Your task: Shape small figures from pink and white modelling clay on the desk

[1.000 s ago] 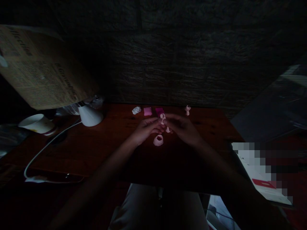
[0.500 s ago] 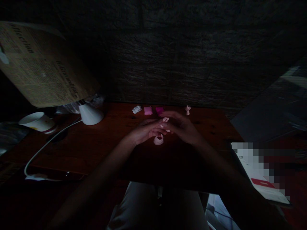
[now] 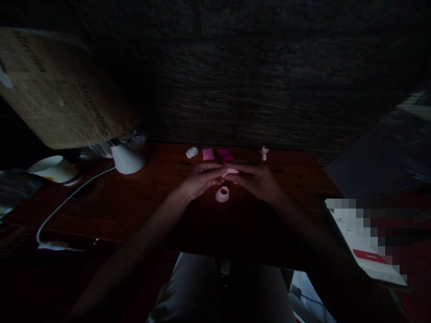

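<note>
Head view: pale pink piece flatter than before, pinched in fingers of left hand and right hand.

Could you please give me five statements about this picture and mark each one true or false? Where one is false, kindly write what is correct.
1. The left hand and the right hand hold a pale pink piece. True.
2. The hollow pink piece is held in the right hand. False: the hollow pink piece stands on the table.
3. The white lump lies left of the light pink square. True.
4. The paper cup lies on its side. False: the paper cup stands upright.
5. The magenta square lies right of the light pink square. True.
</note>
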